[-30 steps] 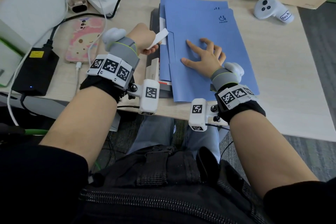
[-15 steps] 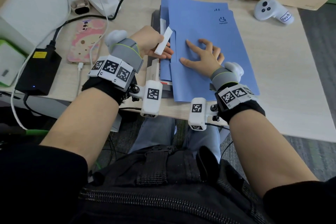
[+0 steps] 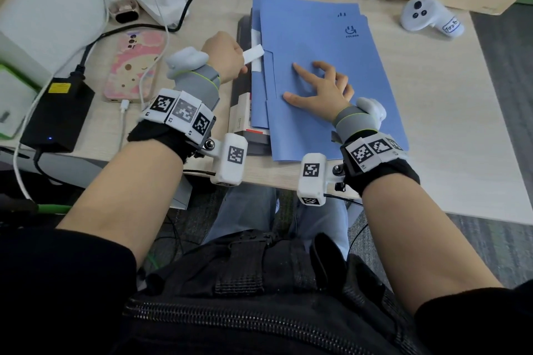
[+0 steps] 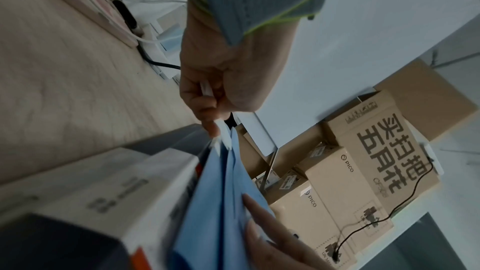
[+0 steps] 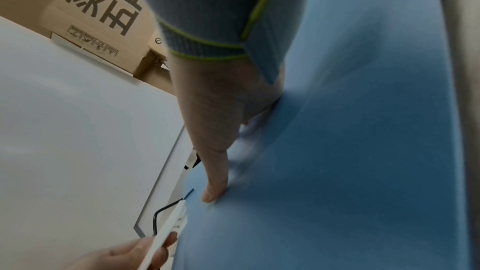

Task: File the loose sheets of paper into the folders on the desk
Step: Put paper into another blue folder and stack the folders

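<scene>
She looks midway through slipping a sheet in: the left hand [image 3: 227, 59] pinches a folded white paper strip [image 3: 253, 53] at the left edge of the top blue folder [image 3: 323, 46], which lies on the pale wood-grain tabletop [image 3: 432, 89]. The right hand [image 3: 320, 86], fingers spread, presses the folder's smooth matte card cover flat. Next, I'd guess, the thin limp paper must slide between the covers without buckling.

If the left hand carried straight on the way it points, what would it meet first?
Most likely the open left edge of the top blue paper folder: the left hand pinches a folded white paper sheet whose tip already sits there. Depth is uncertain.
</scene>
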